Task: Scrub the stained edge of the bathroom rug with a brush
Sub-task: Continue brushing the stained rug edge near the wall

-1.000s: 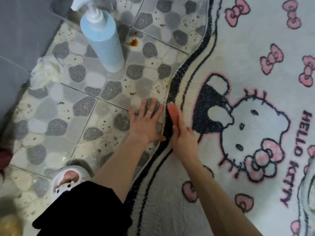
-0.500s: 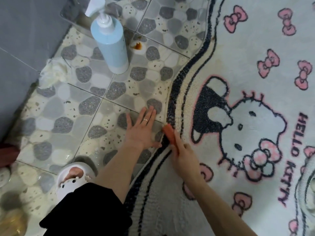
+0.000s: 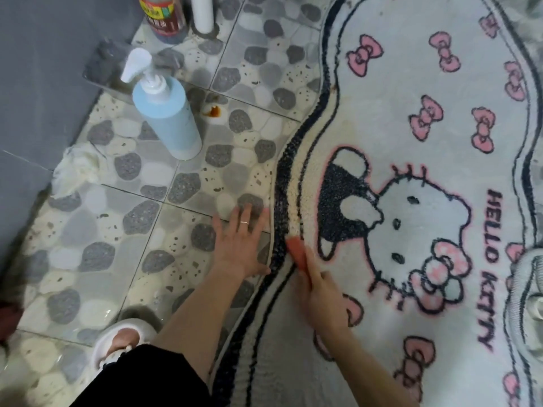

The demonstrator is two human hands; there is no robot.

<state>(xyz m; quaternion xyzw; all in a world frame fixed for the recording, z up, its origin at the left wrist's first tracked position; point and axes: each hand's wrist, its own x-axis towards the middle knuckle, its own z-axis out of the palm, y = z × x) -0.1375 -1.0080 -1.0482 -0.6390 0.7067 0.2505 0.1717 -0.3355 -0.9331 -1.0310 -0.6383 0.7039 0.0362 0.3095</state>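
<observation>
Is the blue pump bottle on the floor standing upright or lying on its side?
Upright. The pump bottle stands on its base on the tiled floor, with its white pump head at the top.

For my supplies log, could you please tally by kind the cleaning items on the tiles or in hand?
Bottles: 2, the blue pump bottle and the red-labelled bottle
Brushes: 1, the red brush in the right hand
Wads: 1, the crumpled white wad
Total: 4
Uncounted: the white cylinder, kind unclear

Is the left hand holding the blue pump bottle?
No, the left hand lies flat on the floor tiles, apart from the blue pump bottle.
</observation>
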